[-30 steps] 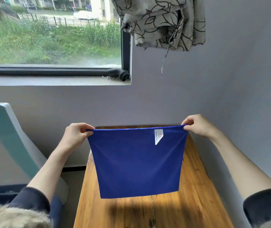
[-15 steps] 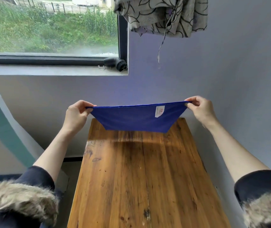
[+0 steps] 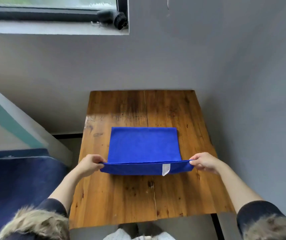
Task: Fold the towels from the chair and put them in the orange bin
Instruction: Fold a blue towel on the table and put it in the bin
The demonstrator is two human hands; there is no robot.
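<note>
One blue towel lies at the centre of the frame on the single wooden table, its far part spread flat on the boards and its near edge lifted just above the surface. Two hands hold that raised edge, one at each corner: the left hand, at centre left, pinches the left corner between thumb and curled fingers, and the right hand, at centre right, pinches the right corner the same way. One white label hangs from the lifted edge, nearer the right hand. Two dark sleeves with fur cuffs fill the lower corners of the frame. At the left edge sits one chair with a dark blue seat. In the upper left runs one window sill, with a single black object resting at its right end.
</note>
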